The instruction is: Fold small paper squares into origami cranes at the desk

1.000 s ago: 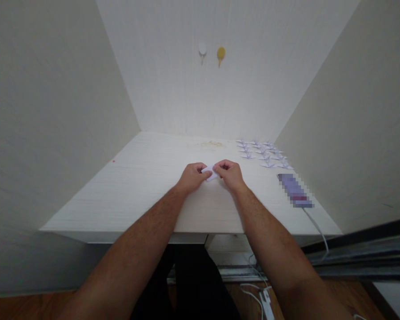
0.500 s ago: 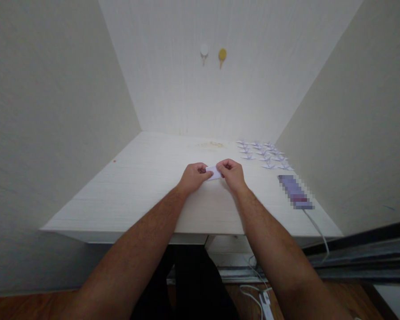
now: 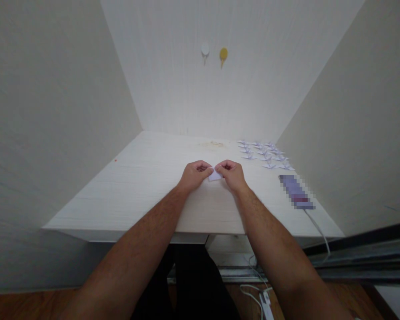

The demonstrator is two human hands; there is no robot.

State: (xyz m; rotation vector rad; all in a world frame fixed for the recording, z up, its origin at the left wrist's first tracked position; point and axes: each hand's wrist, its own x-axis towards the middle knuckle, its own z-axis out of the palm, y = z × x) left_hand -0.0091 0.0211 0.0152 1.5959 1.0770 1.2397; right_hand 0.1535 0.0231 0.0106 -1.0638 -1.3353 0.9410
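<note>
White paper (image 3: 215,176) is near the middle of the desk (image 3: 120,191). Your left hand (image 3: 194,174) pinches one side and your right hand (image 3: 233,173) pinches the other, both nearly closed. It looks partly folded: small, flat, no wings. Many paper birds (image 3: 269,166) look finished, in rows farther back, to the right.

The left hand (image 3: 194,176) and right hand (image 3: 233,175) are bare, with rounded knuckles. The left forearm (image 3: 150,231) and right forearm (image 3: 270,229) are bare too, widening from wrist toward elbow, with fine, short hair. Black trousers (image 3: 200,280) cover the legs, plain and matt, too dark to make out seams.
</note>
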